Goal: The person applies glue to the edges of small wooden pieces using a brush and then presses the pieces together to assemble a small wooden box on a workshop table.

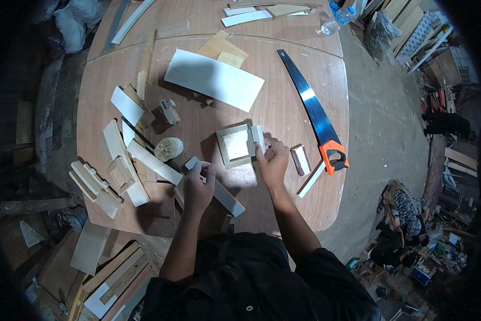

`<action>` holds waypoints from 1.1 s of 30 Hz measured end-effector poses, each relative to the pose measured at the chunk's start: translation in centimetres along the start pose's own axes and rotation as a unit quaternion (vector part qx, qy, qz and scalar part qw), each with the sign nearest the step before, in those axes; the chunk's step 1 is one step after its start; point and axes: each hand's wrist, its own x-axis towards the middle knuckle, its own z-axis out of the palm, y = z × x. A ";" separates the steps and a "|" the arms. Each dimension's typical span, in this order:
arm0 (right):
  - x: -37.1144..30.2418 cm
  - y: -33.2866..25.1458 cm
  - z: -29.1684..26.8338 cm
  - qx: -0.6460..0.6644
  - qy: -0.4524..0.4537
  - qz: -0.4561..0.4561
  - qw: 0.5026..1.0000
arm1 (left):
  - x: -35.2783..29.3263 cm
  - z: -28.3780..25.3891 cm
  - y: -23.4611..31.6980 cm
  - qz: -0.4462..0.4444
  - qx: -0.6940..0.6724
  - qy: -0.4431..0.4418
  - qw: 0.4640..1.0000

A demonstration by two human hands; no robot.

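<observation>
Black shirt (245, 278) foremost; beyond, the right hand (273, 165) pinches a small block (257, 135) beside the square frame (222, 148) on the table (318, 69). Frame looks joined, block seemingly not. The left hand (198, 187) curls, its grip's contents I can't tell.

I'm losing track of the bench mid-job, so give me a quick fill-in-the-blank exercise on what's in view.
1. The hand touching the small pale block is the person's ____ one.
2. The hand saw has a black and ____ handle.
3. From the wearer's view, the round tub stands to the ____ of the square wooden frame.

Missing words: right; orange; left.
</observation>
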 end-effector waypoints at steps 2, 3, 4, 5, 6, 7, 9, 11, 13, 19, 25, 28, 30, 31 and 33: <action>0.0 0.1 0.0 0.269 -0.072 0.166 0.946 | 0.4 -0.1 0.1 -0.004 -0.004 -0.002 1.000; 0.2 -0.2 -0.5 0.267 -0.073 0.167 0.946 | 0.6 -0.2 0.0 -0.005 -0.004 -0.003 1.000; 0.3 -0.3 -1.1 0.363 -0.139 0.269 0.881 | 0.8 -0.3 -0.1 -0.008 -0.006 -0.014 1.000; 0.5 -0.6 -1.9 0.448 -0.199 0.365 0.791 | 0.9 -0.3 -0.2 -0.010 -0.008 -0.027 1.000; 0.2 0.2 -1.7 0.538 -0.218 0.385 0.717 | 1.1 -0.5 -0.3 -0.009 -0.008 -0.030 0.999; 0.1 0.4 -1.7 0.537 -0.216 0.387 0.717 | 1.2 -0.6 -0.4 -0.022 -0.011 -0.040 0.999; 0.2 -0.1 -2.3 0.645 -0.251 0.419 0.588 | 1.2 -0.9 -0.6 -0.037 -0.013 -0.051 0.998; 0.5 -1.0 -3.1 0.664 -0.257 0.412 0.569 | 1.2 -1.1 -1.0 -0.048 -0.021 -0.052 0.997; 0.5 -1.6 -3.4 0.682 -0.264 0.404 0.550 | 1.0 -1.0 -1.3 -0.041 -0.028 -0.039 0.998; 0.2 -1.2 -3.2 0.763 -0.292 0.378 0.435 | 0.5 -1.3 -2.2 -0.042 -0.008 -0.031 0.999; -0.5 -1.9 -3.4 0.821 -0.328 0.340 0.320 | 0.1 -1.8 -1.3 -0.042 -0.021 -0.021 0.999; -0.7 -2.5 -3.5 0.834 -0.344 0.332 0.276 | 0.0 -1.8 -1.1 -0.039 -0.030 -0.018 0.999; -0.6 -3.2 -3.9 0.836 -0.352 0.342 0.247 | -0.2 -1.9 -0.7 -0.043 -0.031 -0.016 0.998; -0.7 -3.4 -4.0 0.836 -0.353 0.341 0.246 | -0.4 -1.9 -0.5 -0.049 -0.035 -0.019 0.998; -0.9 -3.6 -4.3 0.835 -0.367 0.337 0.233 | -0.6 -1.9 0.3 -0.054 -0.039 -0.022 0.998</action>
